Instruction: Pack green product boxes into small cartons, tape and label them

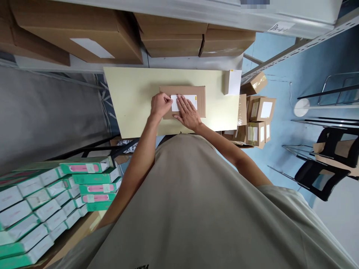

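Observation:
A brown cardboard box (201,101) lies flat on the pale yellow table (131,101), with a white label (175,107) on its top face. My right hand (190,114) rests flat across the label, fingers stretched out and held side by side. At the label's left edge is my left hand (161,104), its thumb and fingertips pinched together. Whatever may be between those fingertips is too small to make out. Part of the label is covered by my right hand.
A white box or stack (233,83) stands at the table's right back corner. Large cartons (174,45) line the shelf behind. Green-and-white boxes (47,209) are piled at lower left. More cartons (256,130) and black chairs (319,179) are on the right.

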The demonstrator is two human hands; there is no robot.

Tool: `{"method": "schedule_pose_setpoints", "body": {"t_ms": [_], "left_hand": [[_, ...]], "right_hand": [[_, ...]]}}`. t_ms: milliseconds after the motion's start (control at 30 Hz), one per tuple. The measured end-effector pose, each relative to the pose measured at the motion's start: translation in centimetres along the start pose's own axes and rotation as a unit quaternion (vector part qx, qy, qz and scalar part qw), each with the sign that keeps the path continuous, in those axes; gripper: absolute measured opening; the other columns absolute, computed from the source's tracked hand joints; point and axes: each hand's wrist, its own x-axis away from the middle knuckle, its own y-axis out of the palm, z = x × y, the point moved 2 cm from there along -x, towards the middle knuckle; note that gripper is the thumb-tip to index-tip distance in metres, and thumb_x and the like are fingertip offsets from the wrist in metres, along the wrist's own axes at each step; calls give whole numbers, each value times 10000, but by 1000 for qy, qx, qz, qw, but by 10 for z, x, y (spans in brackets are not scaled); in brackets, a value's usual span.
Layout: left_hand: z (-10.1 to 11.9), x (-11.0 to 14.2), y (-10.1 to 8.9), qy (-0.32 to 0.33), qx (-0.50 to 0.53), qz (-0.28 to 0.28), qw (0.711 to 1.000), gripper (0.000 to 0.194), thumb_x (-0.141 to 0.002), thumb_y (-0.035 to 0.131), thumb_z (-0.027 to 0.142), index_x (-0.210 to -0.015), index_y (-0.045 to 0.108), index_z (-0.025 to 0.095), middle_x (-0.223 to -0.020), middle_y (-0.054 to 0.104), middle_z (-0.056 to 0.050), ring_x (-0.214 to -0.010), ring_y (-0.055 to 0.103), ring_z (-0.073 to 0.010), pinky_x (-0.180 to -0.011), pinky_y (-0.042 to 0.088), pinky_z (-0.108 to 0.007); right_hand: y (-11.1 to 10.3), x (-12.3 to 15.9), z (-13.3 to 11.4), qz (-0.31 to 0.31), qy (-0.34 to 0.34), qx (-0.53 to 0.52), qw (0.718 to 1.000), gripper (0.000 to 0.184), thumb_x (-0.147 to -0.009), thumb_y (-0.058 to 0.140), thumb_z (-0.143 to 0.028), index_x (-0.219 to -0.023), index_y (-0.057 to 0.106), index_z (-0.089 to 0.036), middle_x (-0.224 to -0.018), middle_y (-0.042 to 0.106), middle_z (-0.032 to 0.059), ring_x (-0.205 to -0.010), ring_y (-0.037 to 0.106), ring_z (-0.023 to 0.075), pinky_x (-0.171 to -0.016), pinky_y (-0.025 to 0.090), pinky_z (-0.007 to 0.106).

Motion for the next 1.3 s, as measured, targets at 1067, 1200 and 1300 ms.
{"method": "schedule_pose_setpoints", "body": {"t_ms": [1067,1200,1300], "left_hand": [[12,5,-15,-74,-34,-7,997,84,-929,568,263,-847,558,276,-892,752,-37,-943,702,-236,-912,544,-338],[6,3,-11,-81,-2,11,997,85,-928,586,247,-846,571,260,-840,715,-17,-884,670,-215,-866,519,-317],[2,2,-7,-83,14,31,996,93,-927,599,225,-836,586,240,-799,678,-6,-835,636,-202,-861,498,-311]], "right_hand": [[-19,30,3,-38,-22,-145,988,267,-1115,657,-272,-1288,849,-204,-1428,815,150,-1437,727,321,-1261,551,506],[-42,57,10,48,80,-369,925,402,-1089,711,-587,-1032,867,-221,-1031,880,68,-934,828,239,-910,668,378],[-62,69,14,87,111,-505,852,555,-922,822,-768,-879,820,-216,-898,843,44,-818,770,205,-793,639,339]]}}
